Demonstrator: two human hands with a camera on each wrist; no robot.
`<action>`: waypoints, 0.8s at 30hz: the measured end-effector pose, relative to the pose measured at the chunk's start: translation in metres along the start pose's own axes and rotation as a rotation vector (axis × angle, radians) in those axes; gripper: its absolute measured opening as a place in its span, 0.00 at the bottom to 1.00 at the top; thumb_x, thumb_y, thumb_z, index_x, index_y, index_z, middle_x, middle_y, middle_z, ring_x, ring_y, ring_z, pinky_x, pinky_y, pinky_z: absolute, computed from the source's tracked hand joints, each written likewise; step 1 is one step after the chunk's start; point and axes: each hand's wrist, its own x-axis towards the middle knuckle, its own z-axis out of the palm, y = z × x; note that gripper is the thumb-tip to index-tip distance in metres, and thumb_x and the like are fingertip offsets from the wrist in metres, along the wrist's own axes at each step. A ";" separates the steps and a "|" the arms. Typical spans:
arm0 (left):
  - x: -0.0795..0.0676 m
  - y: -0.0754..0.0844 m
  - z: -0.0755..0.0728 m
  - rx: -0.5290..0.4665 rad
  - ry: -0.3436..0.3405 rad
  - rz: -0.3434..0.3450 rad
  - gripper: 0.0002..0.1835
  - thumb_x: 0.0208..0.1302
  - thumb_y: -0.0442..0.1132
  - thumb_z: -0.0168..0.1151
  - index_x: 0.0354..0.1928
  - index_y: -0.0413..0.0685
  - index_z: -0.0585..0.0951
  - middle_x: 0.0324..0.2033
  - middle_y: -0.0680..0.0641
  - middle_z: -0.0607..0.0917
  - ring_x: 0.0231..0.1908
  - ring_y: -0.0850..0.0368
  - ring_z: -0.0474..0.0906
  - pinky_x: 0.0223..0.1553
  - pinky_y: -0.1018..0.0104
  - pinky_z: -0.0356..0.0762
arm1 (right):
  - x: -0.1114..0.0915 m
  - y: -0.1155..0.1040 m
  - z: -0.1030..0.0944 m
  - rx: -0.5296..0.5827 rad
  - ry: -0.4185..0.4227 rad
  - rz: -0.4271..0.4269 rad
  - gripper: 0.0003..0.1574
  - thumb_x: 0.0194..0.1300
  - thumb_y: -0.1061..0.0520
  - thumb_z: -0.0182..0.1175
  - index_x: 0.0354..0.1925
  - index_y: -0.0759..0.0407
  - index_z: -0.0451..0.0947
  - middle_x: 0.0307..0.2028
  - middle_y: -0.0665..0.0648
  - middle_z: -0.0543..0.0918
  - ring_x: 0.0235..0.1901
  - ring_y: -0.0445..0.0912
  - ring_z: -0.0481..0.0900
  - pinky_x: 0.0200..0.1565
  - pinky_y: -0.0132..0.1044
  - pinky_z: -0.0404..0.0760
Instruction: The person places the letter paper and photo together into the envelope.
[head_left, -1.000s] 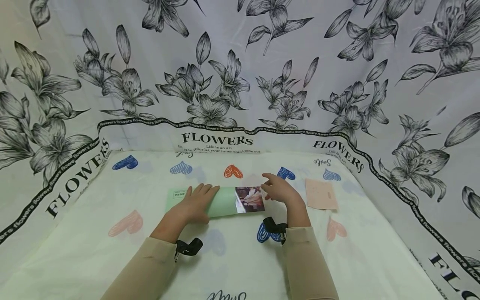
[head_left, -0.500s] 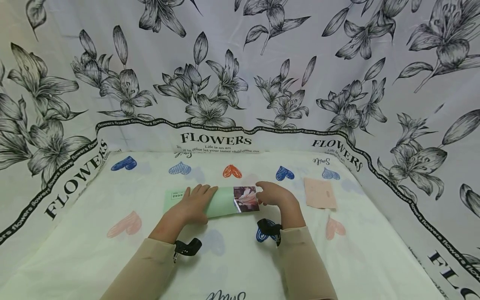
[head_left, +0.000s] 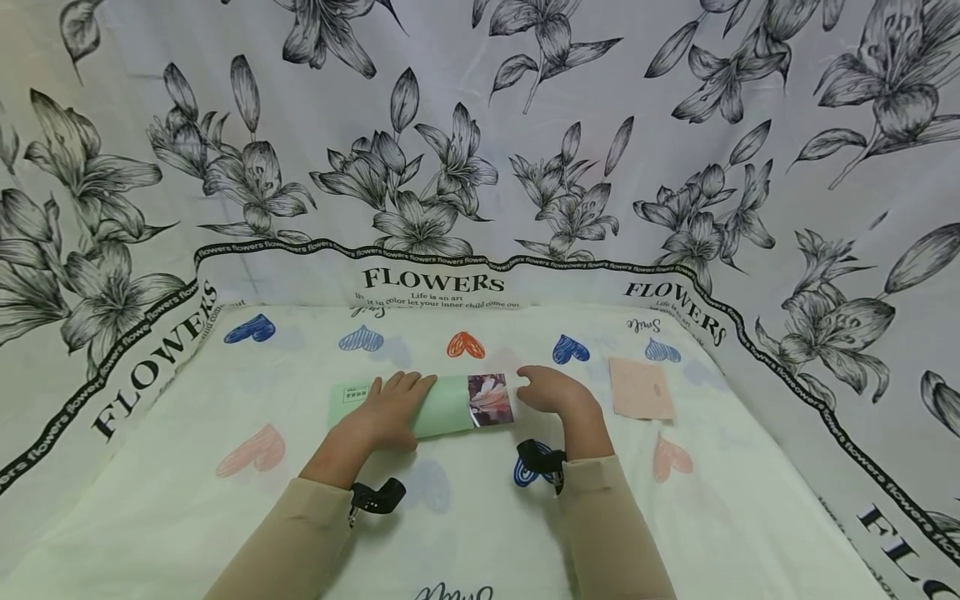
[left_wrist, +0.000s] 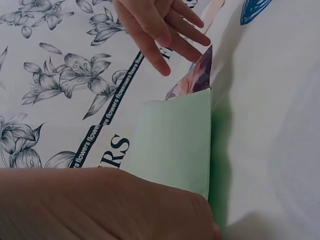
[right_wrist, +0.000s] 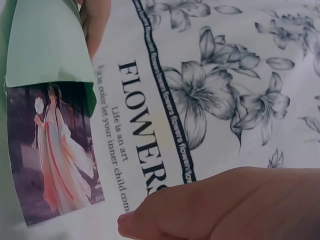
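A light green envelope [head_left: 446, 407] lies across the middle of the table in the head view, its open end facing right. My left hand [head_left: 382, 412] holds it, fingers over the far side and thumb at the near edge. A glossy photo card [head_left: 491, 398] sticks partway out of the open end; its inner part is hidden inside. In the right wrist view the photo card [right_wrist: 60, 155] shows a figure in a long pale robe with a round fan. My right hand [head_left: 555, 392] hovers just right of the card, fingers loosely bent, holding nothing.
A pale pink piece of paper [head_left: 642, 389] lies to the right of my right hand. A white cloth with printed hearts covers the table [head_left: 480, 533]. Behind it hangs a flower-print curtain [head_left: 480, 192]. A black camera sits on each wrist.
My right hand has moved left to the photo card's end and then back a little. The card has slid left, deeper into the envelope. My left hand has stayed in place.
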 end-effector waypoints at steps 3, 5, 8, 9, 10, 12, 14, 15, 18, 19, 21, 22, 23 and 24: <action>0.000 0.001 -0.001 0.007 0.000 0.002 0.57 0.44 0.35 0.80 0.77 0.40 0.60 0.72 0.33 0.64 0.73 0.28 0.54 0.70 0.25 0.46 | 0.000 -0.006 0.003 0.004 -0.010 -0.035 0.34 0.73 0.56 0.53 0.74 0.59 0.68 0.71 0.62 0.72 0.69 0.60 0.69 0.67 0.59 0.70; 0.000 0.002 -0.001 0.012 -0.002 0.000 0.57 0.44 0.35 0.80 0.77 0.40 0.60 0.72 0.33 0.64 0.73 0.28 0.54 0.70 0.26 0.46 | -0.001 -0.012 0.006 0.009 -0.021 -0.075 0.34 0.73 0.55 0.53 0.74 0.59 0.67 0.70 0.62 0.73 0.68 0.59 0.71 0.66 0.59 0.71; 0.001 0.003 -0.001 0.015 -0.006 -0.007 0.56 0.45 0.35 0.79 0.78 0.40 0.60 0.72 0.33 0.64 0.73 0.28 0.54 0.70 0.26 0.46 | -0.003 -0.023 0.010 0.014 -0.038 -0.127 0.34 0.74 0.53 0.53 0.74 0.58 0.67 0.67 0.62 0.76 0.64 0.58 0.75 0.64 0.57 0.74; 0.001 0.004 0.000 0.016 -0.007 -0.008 0.56 0.46 0.35 0.79 0.78 0.40 0.60 0.72 0.33 0.64 0.73 0.28 0.54 0.70 0.26 0.46 | -0.003 -0.025 0.011 0.010 -0.042 -0.138 0.33 0.74 0.53 0.53 0.74 0.57 0.67 0.66 0.62 0.77 0.63 0.58 0.76 0.63 0.57 0.75; 0.001 0.004 0.000 0.015 -0.008 -0.007 0.56 0.46 0.35 0.79 0.78 0.40 0.60 0.73 0.33 0.64 0.73 0.28 0.54 0.70 0.26 0.46 | -0.004 -0.027 0.012 0.010 -0.045 -0.142 0.33 0.74 0.53 0.53 0.74 0.57 0.68 0.65 0.61 0.77 0.63 0.57 0.76 0.62 0.57 0.75; 0.001 0.005 0.001 0.014 -0.006 -0.005 0.56 0.46 0.35 0.79 0.77 0.40 0.60 0.73 0.32 0.64 0.73 0.28 0.54 0.70 0.25 0.47 | -0.005 -0.028 0.012 0.001 -0.046 -0.132 0.33 0.74 0.54 0.53 0.75 0.56 0.67 0.65 0.61 0.77 0.63 0.57 0.76 0.62 0.56 0.75; 0.000 0.006 0.001 0.013 -0.005 -0.002 0.55 0.46 0.35 0.79 0.77 0.39 0.60 0.73 0.32 0.64 0.73 0.28 0.55 0.70 0.25 0.47 | -0.006 -0.027 0.010 -0.011 -0.041 -0.110 0.34 0.74 0.54 0.53 0.75 0.56 0.67 0.67 0.61 0.76 0.65 0.57 0.74 0.64 0.56 0.74; 0.000 0.006 0.001 0.011 -0.005 -0.002 0.55 0.46 0.35 0.79 0.77 0.39 0.60 0.72 0.32 0.64 0.73 0.28 0.55 0.69 0.25 0.47 | -0.007 -0.026 0.009 -0.012 -0.039 -0.094 0.34 0.74 0.54 0.53 0.75 0.56 0.67 0.68 0.61 0.75 0.66 0.57 0.73 0.65 0.57 0.73; 0.000 0.006 0.001 0.011 -0.007 -0.008 0.55 0.46 0.35 0.79 0.77 0.40 0.60 0.73 0.32 0.64 0.73 0.29 0.55 0.70 0.25 0.47 | -0.010 -0.020 0.003 -0.027 -0.028 -0.059 0.32 0.74 0.55 0.53 0.73 0.59 0.69 0.69 0.62 0.74 0.67 0.59 0.72 0.65 0.57 0.72; 0.000 0.007 0.001 0.011 -0.009 -0.010 0.55 0.46 0.35 0.79 0.77 0.40 0.60 0.73 0.32 0.64 0.73 0.29 0.55 0.70 0.26 0.47 | -0.010 -0.018 0.002 -0.034 -0.025 -0.048 0.31 0.74 0.55 0.53 0.72 0.60 0.71 0.68 0.62 0.75 0.66 0.59 0.73 0.65 0.57 0.73; 0.001 0.007 0.002 0.011 -0.011 -0.013 0.56 0.46 0.35 0.79 0.77 0.40 0.60 0.73 0.33 0.64 0.73 0.29 0.55 0.70 0.26 0.47 | -0.009 -0.016 0.000 -0.052 -0.025 -0.036 0.27 0.73 0.56 0.54 0.67 0.63 0.76 0.63 0.62 0.79 0.60 0.58 0.78 0.61 0.56 0.76; 0.001 0.007 0.002 0.010 -0.012 -0.014 0.56 0.46 0.36 0.79 0.78 0.40 0.60 0.73 0.33 0.64 0.73 0.29 0.55 0.70 0.26 0.47 | -0.008 -0.015 0.000 -0.067 -0.025 -0.031 0.25 0.73 0.56 0.54 0.64 0.64 0.78 0.60 0.62 0.81 0.56 0.56 0.79 0.59 0.55 0.78; 0.001 0.007 0.002 0.009 -0.012 -0.014 0.56 0.46 0.36 0.79 0.78 0.40 0.60 0.73 0.33 0.64 0.73 0.29 0.55 0.70 0.26 0.47 | -0.007 -0.014 0.000 -0.081 -0.026 -0.023 0.24 0.73 0.56 0.54 0.62 0.65 0.80 0.56 0.61 0.83 0.51 0.55 0.80 0.57 0.53 0.79; 0.001 0.007 0.002 0.007 -0.015 -0.016 0.56 0.46 0.36 0.79 0.78 0.40 0.59 0.73 0.33 0.64 0.73 0.29 0.55 0.70 0.26 0.47 | -0.006 -0.015 0.002 -0.095 -0.028 -0.017 0.23 0.72 0.57 0.55 0.59 0.65 0.81 0.52 0.60 0.84 0.47 0.53 0.80 0.54 0.51 0.80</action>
